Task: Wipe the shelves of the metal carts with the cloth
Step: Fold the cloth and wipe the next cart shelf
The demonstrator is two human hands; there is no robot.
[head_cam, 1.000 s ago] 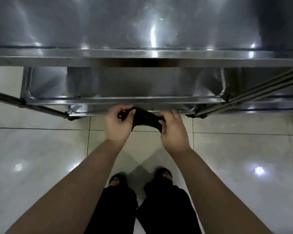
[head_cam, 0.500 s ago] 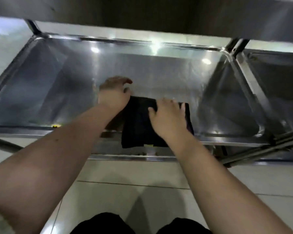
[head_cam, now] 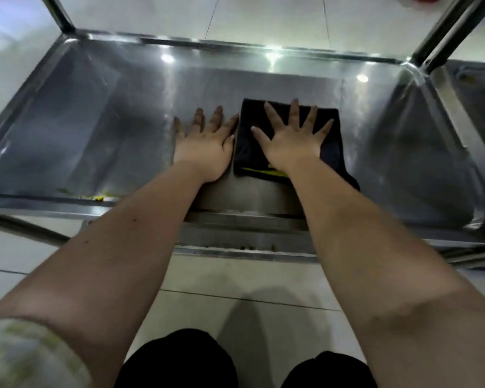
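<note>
Subject of the task: a folded dark cloth [head_cam: 331, 147], rectangular, with a yellow-green stripe along its near edge. It lies flat on the recessed stainless-steel shelf [head_cam: 95, 121] of a metal cart, slightly right of the shelf's centre and about midway between the front and rear rims. One corner trails toward the near right, past the right forearm.

Right hand [head_cam: 291, 140]: palm down on top of the cloth, all five fingers straight and splayed wide. It covers the middle of the cloth. Fabric shows beyond the fingertips, to the left of the thumb and to the right of the little finger.

Left hand [head_cam: 205, 142]: palm down on the bare steel, fingers straight and loosely spread, holding nothing. It sits just beside the cloth's left edge. Its thumb and first finger run along that edge; actual contact cannot be confirmed.

Surroundings: dark metal corner posts [head_cam: 443, 32] rise at the rear of the shelf. A second steel shelf [head_cam: 479, 107] adjoins on the right. A small yellow fleck [head_cam: 98, 198] lies at the front rim, well left of both hands. Glossy white floor tiles [head_cam: 235, 275] show below and beyond the cart. A pale patterned sleeve [head_cam: 25, 354] and black trouser knees [head_cam: 177, 359] fill the bottom of the view.
</note>
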